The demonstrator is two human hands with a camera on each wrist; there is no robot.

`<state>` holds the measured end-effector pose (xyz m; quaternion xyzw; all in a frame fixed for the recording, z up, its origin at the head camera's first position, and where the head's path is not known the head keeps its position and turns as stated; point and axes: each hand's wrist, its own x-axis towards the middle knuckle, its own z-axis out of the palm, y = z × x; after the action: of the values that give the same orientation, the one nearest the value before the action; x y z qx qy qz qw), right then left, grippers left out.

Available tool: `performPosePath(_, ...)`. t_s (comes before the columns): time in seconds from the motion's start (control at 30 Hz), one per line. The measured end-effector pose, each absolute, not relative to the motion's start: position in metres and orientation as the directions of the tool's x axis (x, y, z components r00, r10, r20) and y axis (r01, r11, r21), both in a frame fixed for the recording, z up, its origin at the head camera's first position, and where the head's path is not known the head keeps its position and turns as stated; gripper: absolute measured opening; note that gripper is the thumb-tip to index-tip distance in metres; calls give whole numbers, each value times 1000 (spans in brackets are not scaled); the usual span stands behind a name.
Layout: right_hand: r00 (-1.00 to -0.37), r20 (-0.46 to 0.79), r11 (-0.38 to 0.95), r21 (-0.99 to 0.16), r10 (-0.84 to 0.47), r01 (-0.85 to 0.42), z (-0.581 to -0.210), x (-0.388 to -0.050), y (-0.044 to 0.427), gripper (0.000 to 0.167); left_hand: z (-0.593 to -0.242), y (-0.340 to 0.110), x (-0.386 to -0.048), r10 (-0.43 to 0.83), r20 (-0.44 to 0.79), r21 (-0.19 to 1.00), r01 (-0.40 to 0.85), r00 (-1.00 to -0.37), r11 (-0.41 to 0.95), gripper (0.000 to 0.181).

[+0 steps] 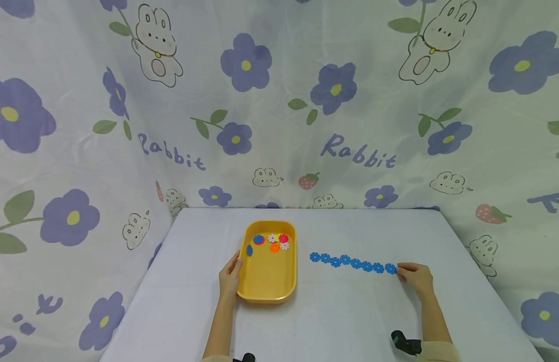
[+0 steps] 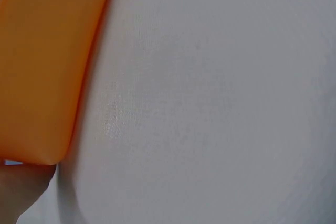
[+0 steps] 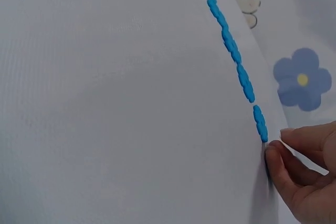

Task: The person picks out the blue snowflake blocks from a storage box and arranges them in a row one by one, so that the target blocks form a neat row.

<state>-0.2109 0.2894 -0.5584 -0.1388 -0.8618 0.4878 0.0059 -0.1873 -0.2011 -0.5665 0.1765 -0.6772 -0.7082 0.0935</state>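
A row of several blue flower-shaped discs (image 1: 345, 260) runs across the white table, sloping slightly down to the right. At its right end, my right hand (image 1: 416, 276) pinches the edge of the last blue disc (image 1: 390, 269). A small gap separates that disc from the one beside it, also seen in the right wrist view, where the fingertips of the hand (image 3: 304, 169) meet the disc (image 3: 260, 124). My left hand (image 1: 229, 276) grips the left side of a yellow tray (image 1: 267, 297). The left wrist view shows the tray's outer wall (image 2: 47, 66) and part of that hand (image 2: 23, 190).
Loose discs lie in the tray's far part: a blue one (image 1: 249, 250), an orange one (image 1: 274, 247), and several white, red and other blue ones. A patterned curtain (image 1: 279, 125) hangs behind the white table (image 1: 352, 311).
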Motion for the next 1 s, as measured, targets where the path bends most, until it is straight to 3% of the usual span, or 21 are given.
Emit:
performPosePath(0.27, -953, -6, 569, -801, 302, 186, -565, -214, 280, 32, -567, -201, -188, -379, -126, 992, -112, -917, -61, 42)
performPosePath(0.73, -908, 104, 554, -819, 405, 153, -573, -214, 265, 29, -567, -201, -188, -390, -132, 991, -116, -911, -65, 42)
performPosePath(1.0, -921, 77, 490, -862, 383, 132, -583, -213, 259, 41, -568, -201, -188, -380, -126, 992, -111, -916, -60, 43)
